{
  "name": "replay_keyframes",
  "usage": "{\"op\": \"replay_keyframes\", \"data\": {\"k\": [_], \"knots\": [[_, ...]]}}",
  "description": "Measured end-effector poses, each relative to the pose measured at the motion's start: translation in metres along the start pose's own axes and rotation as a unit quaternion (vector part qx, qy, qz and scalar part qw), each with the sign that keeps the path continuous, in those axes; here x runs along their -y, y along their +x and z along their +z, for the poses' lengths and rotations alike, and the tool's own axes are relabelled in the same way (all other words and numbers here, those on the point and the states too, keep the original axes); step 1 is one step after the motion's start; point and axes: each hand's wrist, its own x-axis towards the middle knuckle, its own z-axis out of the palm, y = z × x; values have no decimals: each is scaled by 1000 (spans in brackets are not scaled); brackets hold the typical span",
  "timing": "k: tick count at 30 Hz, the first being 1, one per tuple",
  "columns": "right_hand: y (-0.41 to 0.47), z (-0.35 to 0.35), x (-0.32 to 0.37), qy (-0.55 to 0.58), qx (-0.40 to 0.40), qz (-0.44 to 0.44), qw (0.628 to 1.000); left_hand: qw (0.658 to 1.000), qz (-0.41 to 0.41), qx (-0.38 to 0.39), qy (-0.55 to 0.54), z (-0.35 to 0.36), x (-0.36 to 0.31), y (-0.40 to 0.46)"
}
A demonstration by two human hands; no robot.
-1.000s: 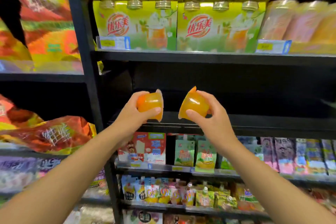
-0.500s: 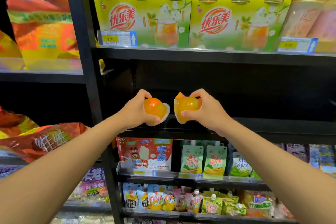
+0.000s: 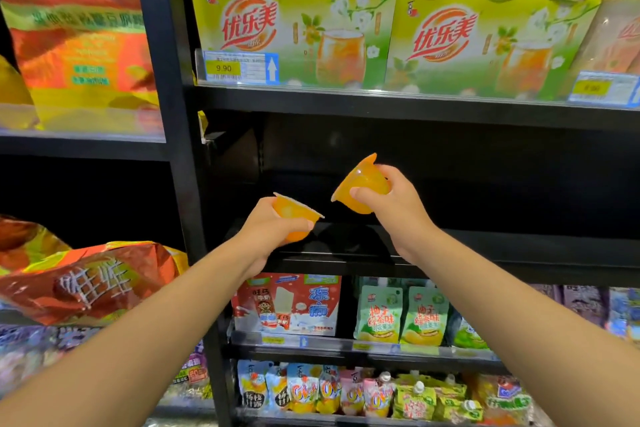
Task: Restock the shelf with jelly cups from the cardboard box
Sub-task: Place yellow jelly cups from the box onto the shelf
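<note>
- A shop aisle of black metal shelving fills the view, with an empty dark shelf (image 3: 485, 246) at its middle.
- Nearest, two bare forearms reach up from the bottom corners toward that shelf.
- The left hand (image 3: 270, 229) holds a small orange translucent plastic jelly cup (image 3: 294, 215) from below, fingers (image 3: 304, 225) curled round its body, its sealed top tilted up and to the right, just above the shelf's front edge.
- The right hand (image 3: 391, 208) grips a second orange jelly cup (image 3: 360, 184), thumb on the near side and fingers wrapped over the far side; its lid faces up and left, and it is higher than the other cup.
- The two cups are near each other but apart.
- Below the empty shelf stand a red and white ice-pop box (image 3: 287, 305) and green drink pouches (image 3: 401, 315); lower still, a row of colourful spouted pouches (image 3: 346, 392).
- At left, red and orange snack bags (image 3: 86, 281) lie in the neighbouring bay.
- Above, farthest up, yellow-green multipacks of gold-lidded cups (image 3: 294, 28) sit behind a yellow price tag reading 9.90 (image 3: 223, 68).
</note>
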Motion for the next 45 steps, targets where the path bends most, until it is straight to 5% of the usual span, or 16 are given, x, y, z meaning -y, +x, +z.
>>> {"op": "replay_keyframes", "data": {"k": [19, 26, 45], "knots": [[13, 65, -21, 81, -44, 2, 996, 977, 107, -9, 183, -4, 18, 15], [13, 84, -22, 78, 24, -20, 996, 978, 108, -13, 180, -9, 21, 13], [3, 76, -21, -43, 47, -38, 997, 981, 93, -18, 169, -16, 18, 3]]}}
